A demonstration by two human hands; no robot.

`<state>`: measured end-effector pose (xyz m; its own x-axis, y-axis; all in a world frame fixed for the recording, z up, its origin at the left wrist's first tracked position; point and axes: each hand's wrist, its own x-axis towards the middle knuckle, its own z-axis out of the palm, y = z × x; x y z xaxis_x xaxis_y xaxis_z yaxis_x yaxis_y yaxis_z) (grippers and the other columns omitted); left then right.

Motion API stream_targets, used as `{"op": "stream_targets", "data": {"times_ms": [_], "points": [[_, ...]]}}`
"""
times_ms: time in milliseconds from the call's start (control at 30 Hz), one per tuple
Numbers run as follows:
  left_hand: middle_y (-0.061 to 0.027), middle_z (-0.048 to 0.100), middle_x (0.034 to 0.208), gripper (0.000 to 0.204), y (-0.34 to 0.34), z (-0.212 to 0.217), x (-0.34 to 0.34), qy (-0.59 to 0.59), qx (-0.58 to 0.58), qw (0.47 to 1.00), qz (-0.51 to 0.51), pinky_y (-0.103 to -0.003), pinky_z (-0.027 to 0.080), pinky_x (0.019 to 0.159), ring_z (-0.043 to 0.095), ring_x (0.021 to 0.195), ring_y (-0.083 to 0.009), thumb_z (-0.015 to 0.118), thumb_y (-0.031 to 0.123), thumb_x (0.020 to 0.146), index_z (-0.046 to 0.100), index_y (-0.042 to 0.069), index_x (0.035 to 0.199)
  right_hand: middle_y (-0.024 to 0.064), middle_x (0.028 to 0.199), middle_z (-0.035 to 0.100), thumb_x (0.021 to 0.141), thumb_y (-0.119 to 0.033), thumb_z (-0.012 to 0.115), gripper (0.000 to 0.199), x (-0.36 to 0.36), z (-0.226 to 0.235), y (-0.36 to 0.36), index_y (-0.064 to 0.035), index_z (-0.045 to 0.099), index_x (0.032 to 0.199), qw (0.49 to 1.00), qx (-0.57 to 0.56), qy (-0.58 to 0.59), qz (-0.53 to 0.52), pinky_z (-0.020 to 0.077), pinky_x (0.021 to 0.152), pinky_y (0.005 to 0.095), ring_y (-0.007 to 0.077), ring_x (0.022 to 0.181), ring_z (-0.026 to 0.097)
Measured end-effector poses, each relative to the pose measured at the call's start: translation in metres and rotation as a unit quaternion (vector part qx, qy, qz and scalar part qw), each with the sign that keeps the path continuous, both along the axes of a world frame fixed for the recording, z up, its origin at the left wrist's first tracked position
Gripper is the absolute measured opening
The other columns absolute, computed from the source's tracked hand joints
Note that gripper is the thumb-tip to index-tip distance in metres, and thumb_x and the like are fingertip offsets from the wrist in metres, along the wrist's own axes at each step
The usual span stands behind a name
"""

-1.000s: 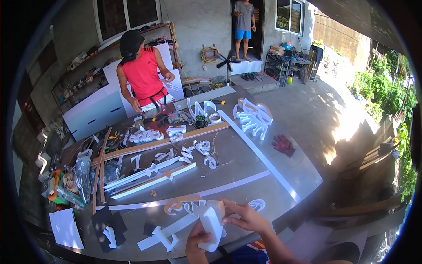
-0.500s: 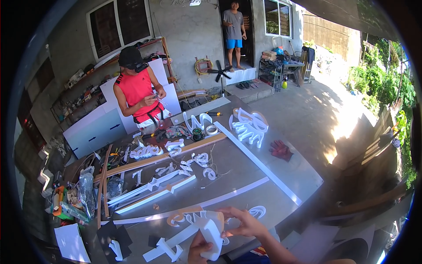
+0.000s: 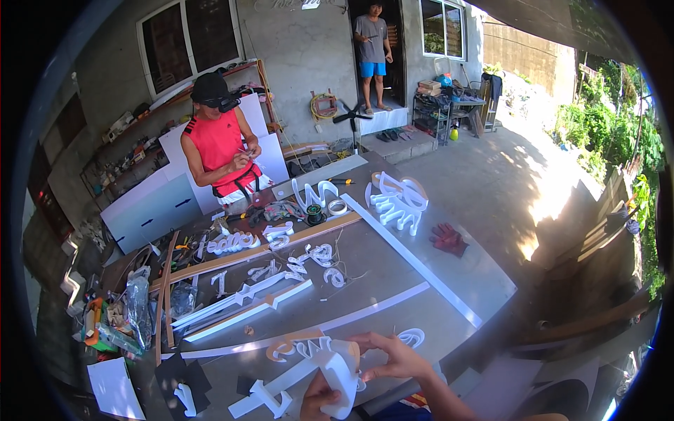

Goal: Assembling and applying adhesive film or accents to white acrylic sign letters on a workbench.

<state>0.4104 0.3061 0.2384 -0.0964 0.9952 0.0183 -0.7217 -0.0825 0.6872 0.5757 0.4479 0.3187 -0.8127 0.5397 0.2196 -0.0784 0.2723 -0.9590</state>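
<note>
At the front edge of the table I hold a thick white channel-like letter piece [image 3: 339,382] tilted up. My left hand [image 3: 319,398] is closed round its lower left side. My right hand [image 3: 399,356] curls at its upper right edge, thumb and fingers bent in against it; the fingertips are partly hidden. Just left of the piece lies a white letter with a crossbar [image 3: 270,398]. Behind it are small curled white letters [image 3: 284,349]. White looped strips [image 3: 411,338] lie beyond my right hand.
Long white strips [image 3: 414,261] and brown wooden strips [image 3: 203,269] cross the table. A red glove [image 3: 449,239] and a tape roll [image 3: 338,207] lie farther back. Across the table a person in a red top [image 3: 221,151] handles something small; another person [image 3: 373,49] stands in the doorway.
My right hand has shifted very slightly at the letter piece's edge, while my left keeps its hold. The person in red has moved their hands a little.
</note>
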Motion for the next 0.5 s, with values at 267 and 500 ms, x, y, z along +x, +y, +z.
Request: {"op": "stream_targets", "data": {"times_ms": [267, 500], "points": [[-0.0208, 0.051, 0.124, 0.087, -0.003, -0.017, -0.010, 0.078, -0.016, 0.995, 0.062, -0.038, 0.050, 0.078, 0.058, 0.101, -0.0318, 0.070, 0.011, 0.066, 0.028, 0.001, 0.141, 0.0133, 0.115, 0.062, 0.070, -0.022, 0.081, 0.066, -0.001, -0.004, -0.002, -0.0034, 0.050, 0.126, 1.000, 0.008, -0.018, -0.011, 0.0432, 0.096, 0.0375, 0.0275, 0.108, 0.060], [-0.0207, 0.051, 0.125, 0.087, -0.005, -0.018, -0.014, 0.079, -0.017, 0.995, 0.052, -0.038, 0.050, 0.079, 0.058, 0.102, -0.0316, 0.070, 0.011, 0.066, 0.028, 0.001, 0.142, 0.0121, 0.111, 0.065, 0.070, -0.019, 0.081, 0.060, 0.001, -0.004, -0.002, -0.0032, 0.054, 0.121, 1.000, 0.013, -0.017, -0.020, 0.0447, 0.093, 0.0356, 0.0249, 0.104, 0.062]]}}
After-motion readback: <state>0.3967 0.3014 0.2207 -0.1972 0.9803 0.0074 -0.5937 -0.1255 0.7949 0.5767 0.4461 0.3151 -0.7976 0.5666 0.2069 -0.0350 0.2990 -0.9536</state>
